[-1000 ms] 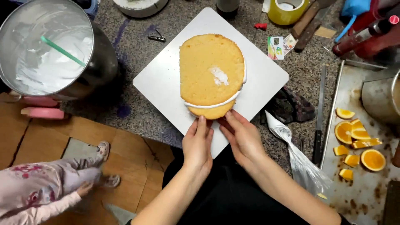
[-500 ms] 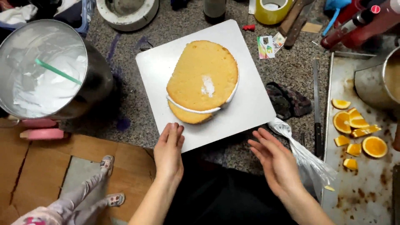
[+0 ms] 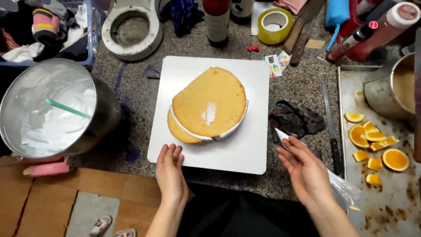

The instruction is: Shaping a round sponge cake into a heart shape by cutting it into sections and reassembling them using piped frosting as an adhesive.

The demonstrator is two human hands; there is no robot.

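Golden sponge cake layers (image 3: 209,105), stacked off-centre with white cream between them, lay on a white square board (image 3: 245,149) on the speckled counter (image 3: 298,87). The left hand (image 3: 170,175) rested flat and open, fingertips on the board's near edge, grasping nothing. The right hand (image 3: 307,171) hovered beside the board's right corner, fingers loosely extended, touching the white tip of a clear piping bag (image 3: 342,191). A metal bowl (image 3: 52,114) of cream stood to the left; orange slices (image 3: 377,145) lay on a tray (image 3: 394,202) at right.
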